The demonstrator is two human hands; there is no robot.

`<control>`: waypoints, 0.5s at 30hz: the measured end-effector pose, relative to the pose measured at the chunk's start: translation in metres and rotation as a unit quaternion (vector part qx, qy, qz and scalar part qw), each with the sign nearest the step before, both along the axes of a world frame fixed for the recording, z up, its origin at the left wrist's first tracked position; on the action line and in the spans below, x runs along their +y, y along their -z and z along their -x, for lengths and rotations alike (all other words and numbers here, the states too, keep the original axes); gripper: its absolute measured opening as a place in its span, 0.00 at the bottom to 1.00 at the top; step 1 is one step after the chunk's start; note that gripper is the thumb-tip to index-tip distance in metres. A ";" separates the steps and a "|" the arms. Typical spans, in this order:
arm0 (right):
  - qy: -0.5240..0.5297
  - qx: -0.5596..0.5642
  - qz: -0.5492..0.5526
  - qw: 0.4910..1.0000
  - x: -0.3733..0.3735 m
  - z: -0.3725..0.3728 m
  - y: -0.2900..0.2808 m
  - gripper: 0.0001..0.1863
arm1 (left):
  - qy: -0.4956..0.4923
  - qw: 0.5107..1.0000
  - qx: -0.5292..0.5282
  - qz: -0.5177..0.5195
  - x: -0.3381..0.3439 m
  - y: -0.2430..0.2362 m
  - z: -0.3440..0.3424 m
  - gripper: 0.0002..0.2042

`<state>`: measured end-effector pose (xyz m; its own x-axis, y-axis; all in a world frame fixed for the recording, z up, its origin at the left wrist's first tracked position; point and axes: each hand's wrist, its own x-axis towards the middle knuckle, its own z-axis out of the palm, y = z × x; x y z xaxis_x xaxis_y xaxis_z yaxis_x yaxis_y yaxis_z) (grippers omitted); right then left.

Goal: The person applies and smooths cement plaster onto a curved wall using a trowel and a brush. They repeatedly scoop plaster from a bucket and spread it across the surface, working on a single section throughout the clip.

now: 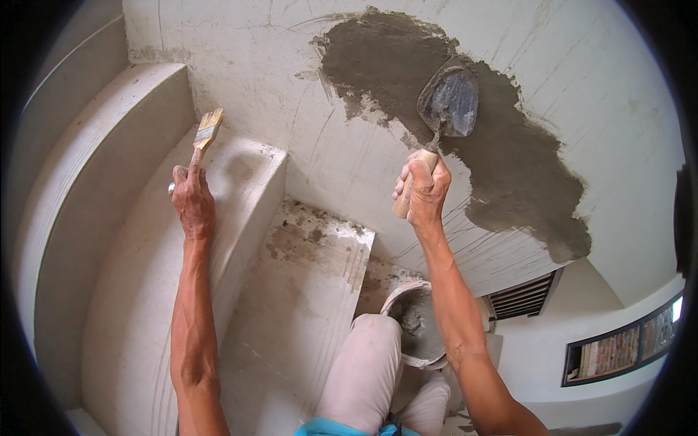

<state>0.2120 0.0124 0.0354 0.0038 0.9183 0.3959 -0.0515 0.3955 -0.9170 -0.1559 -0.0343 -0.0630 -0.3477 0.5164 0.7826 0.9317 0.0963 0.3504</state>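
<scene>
My right hand (425, 187) is wrapped round the wooden handle of a trowel (452, 100). The trowel's grey, mortar-smeared blade lies over a dark patch of wet mortar (520, 174) on the pale wall; whether it presses on the surface is hard to tell. In my left hand (193, 202) is a flat paintbrush (208, 129), bristles up, held above a step and away from the wall. A ring shows on that hand. Between my knees and right forearm stands a bucket (398, 291) with grey mortar inside, partly hidden by my leg and arm.
Pale concrete steps (109, 167) curve up on the left. The step nearest me (291, 291) has dark splashes by the wall. At the lower right are a dark slatted vent (525, 294) and a black-framed window (607, 356) with bricks behind it.
</scene>
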 end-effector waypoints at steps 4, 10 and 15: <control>-0.024 -0.058 0.012 0.998 0.001 0.011 -0.002 0.12 | 0.004 1.000 -0.003 0.009 0.001 -0.004 -0.003 0.23; -0.028 -0.077 0.012 0.997 0.015 0.015 -0.007 0.14 | 0.013 1.000 -0.015 -0.010 0.003 0.002 0.000 0.23; 0.017 -0.013 0.012 1.000 0.004 -0.008 0.003 0.13 | -0.002 1.000 0.005 -0.007 -0.001 0.001 0.002 0.24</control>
